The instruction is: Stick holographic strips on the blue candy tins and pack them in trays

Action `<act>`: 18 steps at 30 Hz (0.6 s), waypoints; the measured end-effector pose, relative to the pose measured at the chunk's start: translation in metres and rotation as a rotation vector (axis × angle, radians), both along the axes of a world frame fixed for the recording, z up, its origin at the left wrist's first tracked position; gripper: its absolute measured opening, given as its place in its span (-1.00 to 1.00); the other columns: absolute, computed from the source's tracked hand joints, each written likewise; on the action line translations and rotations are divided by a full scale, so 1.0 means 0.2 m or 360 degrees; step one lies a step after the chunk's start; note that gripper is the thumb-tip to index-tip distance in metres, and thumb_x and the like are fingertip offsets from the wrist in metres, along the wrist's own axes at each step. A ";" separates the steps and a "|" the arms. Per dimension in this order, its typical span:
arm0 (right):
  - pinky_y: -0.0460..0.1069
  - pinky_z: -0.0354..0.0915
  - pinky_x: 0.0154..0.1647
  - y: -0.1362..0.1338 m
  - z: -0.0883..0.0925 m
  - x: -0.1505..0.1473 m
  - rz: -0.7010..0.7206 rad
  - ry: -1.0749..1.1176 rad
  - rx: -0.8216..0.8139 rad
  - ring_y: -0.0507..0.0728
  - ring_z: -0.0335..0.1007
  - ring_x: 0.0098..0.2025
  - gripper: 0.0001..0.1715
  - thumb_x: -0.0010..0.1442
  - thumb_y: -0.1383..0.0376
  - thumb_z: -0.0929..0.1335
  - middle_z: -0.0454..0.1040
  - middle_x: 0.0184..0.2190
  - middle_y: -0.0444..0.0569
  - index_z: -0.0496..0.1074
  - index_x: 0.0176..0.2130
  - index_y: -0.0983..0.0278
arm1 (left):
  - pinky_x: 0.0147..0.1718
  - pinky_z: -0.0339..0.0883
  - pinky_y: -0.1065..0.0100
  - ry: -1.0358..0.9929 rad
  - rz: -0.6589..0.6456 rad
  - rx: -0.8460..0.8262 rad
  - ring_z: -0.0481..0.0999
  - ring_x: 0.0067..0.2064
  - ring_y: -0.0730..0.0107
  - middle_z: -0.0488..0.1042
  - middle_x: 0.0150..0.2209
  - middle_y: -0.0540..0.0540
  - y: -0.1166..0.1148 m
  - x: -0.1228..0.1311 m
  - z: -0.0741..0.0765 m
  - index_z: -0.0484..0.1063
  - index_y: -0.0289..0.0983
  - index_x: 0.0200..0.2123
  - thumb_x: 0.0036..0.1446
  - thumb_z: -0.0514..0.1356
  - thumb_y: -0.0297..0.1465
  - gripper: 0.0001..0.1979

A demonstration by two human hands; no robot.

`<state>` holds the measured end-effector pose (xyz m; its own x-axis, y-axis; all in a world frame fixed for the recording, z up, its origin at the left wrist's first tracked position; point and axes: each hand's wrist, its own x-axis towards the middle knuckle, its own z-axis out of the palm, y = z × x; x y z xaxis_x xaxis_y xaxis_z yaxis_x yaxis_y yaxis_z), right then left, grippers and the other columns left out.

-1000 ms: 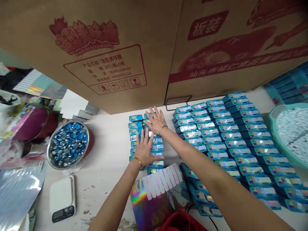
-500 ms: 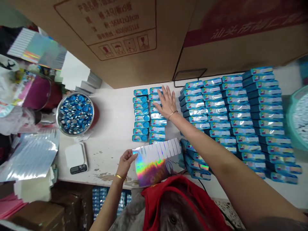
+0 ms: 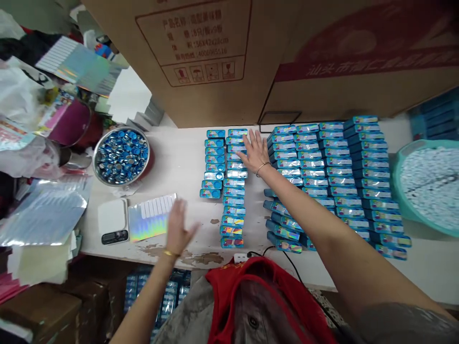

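My left hand [image 3: 179, 227], slightly blurred, is open with its thumb apart, beside a shiny rainbow sticker sheet [image 3: 145, 227] on the table. The sheet's right end is near my fingers, and white strips show along its upper part. My right hand [image 3: 255, 153] is open, fingers spread, at the upper right side of a column of small blue cases [image 3: 234, 193]. Whether its fingertips touch them, I cannot tell. To the left stands a shorter column of blue cases [image 3: 214, 159] without visible strips on top. Several rows of blue cases [image 3: 340, 173] fill the right side, partly hidden by my right forearm.
A metal bowl of blue caps [image 3: 122, 157] and a white scale [image 3: 113, 222] are at the left. Large cartons [image 3: 211, 105] wall off the back, with a black wire stand [image 3: 279, 113] before them. A teal basin [image 3: 398, 191] of white pieces stands far right.
My left hand has moved left and let go of the sticker sheet, which now lies beside the scale. The column of cases it covered shows fully. My right hand stays by the cases.
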<state>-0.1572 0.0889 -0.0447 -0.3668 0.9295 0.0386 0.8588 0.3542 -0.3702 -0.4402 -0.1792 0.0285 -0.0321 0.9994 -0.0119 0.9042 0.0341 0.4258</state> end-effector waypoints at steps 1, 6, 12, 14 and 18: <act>0.42 -0.31 0.32 0.02 0.00 -0.03 0.0007 0.0005 -0.0001 0.36 -0.44 0.44 -0.17 0.34 -0.09 0.05 -0.25 0.43 0.16 -0.10 0.39 0.30 | 0.27 0.00 -0.07 -0.0002 -0.0215 -0.0066 -0.03 0.39 -0.05 0.10 0.33 -0.38 0.01 0.16 -0.03 0.07 -0.33 0.32 0.14 0.10 0.05 -0.17; 0.38 -0.31 0.34 0.15 0.01 -0.19 0.0000 -0.0009 -0.0020 0.35 -0.44 0.44 -0.19 0.34 -0.08 0.06 -0.22 0.43 0.12 -0.04 0.38 0.30 | 0.26 -0.09 -0.18 0.0135 -0.0574 -0.0154 -0.17 0.40 -0.27 -0.12 0.40 -0.39 0.10 0.62 -0.21 0.02 -0.30 0.36 -0.01 0.13 0.20 0.02; 0.40 -0.35 0.33 0.26 -0.05 -0.33 -0.0047 0.0005 -0.0071 0.37 -0.45 0.43 -0.29 0.36 0.02 0.07 -0.11 0.41 0.14 0.05 0.36 0.28 | 0.26 -0.10 -0.19 0.0217 -0.0584 -0.0096 -0.14 0.40 -0.28 -0.11 0.40 -0.35 0.18 0.61 -0.29 0.00 -0.27 0.37 0.00 0.16 0.15 0.00; 0.41 -0.33 0.32 0.25 -0.07 -0.35 -0.0065 0.0049 -0.0055 0.37 -0.39 0.42 -0.32 0.36 0.07 0.07 0.01 0.37 0.16 0.08 0.35 0.28 | 0.26 -0.11 -0.19 0.0210 -0.0602 -0.0133 -0.15 0.40 -0.26 -0.12 0.40 -0.35 0.18 0.61 -0.30 -0.02 -0.27 0.38 0.01 0.15 0.15 0.00; 0.39 -0.24 0.30 0.25 -0.09 -0.32 -0.0080 0.0109 -0.0019 0.40 -0.28 0.39 -0.35 0.35 0.11 0.07 0.12 0.31 0.17 0.13 0.33 0.28 | 0.27 -0.10 -0.20 0.0137 -0.0615 -0.0179 -0.21 0.41 -0.24 -0.16 0.40 -0.41 0.19 0.64 -0.31 -0.03 -0.33 0.37 0.02 0.16 0.13 0.01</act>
<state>-0.2220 0.1385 -0.0626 -0.3165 0.9472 0.0510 0.8478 0.3066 -0.4327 -0.3112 -0.1417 -0.0340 0.3395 0.9308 -0.1352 0.8919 -0.2729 0.3607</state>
